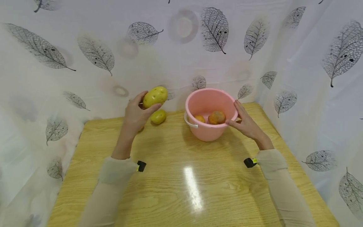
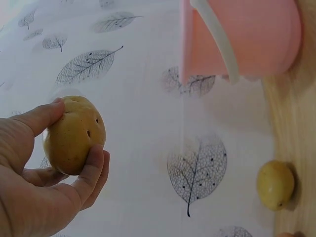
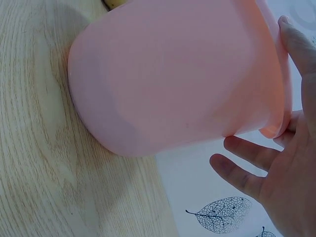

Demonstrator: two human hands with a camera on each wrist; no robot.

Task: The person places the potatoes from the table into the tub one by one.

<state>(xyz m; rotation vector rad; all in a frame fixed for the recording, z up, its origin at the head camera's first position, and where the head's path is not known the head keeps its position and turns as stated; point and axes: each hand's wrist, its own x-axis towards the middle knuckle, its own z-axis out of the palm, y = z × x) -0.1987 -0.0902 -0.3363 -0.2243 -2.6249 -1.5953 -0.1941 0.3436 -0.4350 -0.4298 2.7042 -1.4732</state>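
White sheeting [image 1: 181,66], softly creased and printed with lacy skeleton leaves [image 1: 215,28], rises behind a glossy wood-grain surface [image 1: 158,195]. Near the surface's 12 o'clock edge stands an upright, smooth pink bucket [image 1: 207,134], round-mouthed and tapering downward, with a thin white handle [image 1: 192,125] hanging at 8 o'clock of its rim. Inside lie two rounded orange pieces: a larger, brown-mottled one [image 1: 217,117] and a partly hidden one [image 1: 199,119].

Between 9 and 10 o'clock from the bucket, the left hand [image 1: 136,115] holds up a plump, oval, yellow-brown potato [image 1: 155,97], smooth and pitted with dark eyes, clamped between thumb and fingers. A smaller yellow potato [image 1: 158,117] lies on the surface at 9 o'clock from the bucket. The right hand [image 1: 246,124] touches the rim at 3 o'clock, fingers spread apart, one fingertip against the outer wall.
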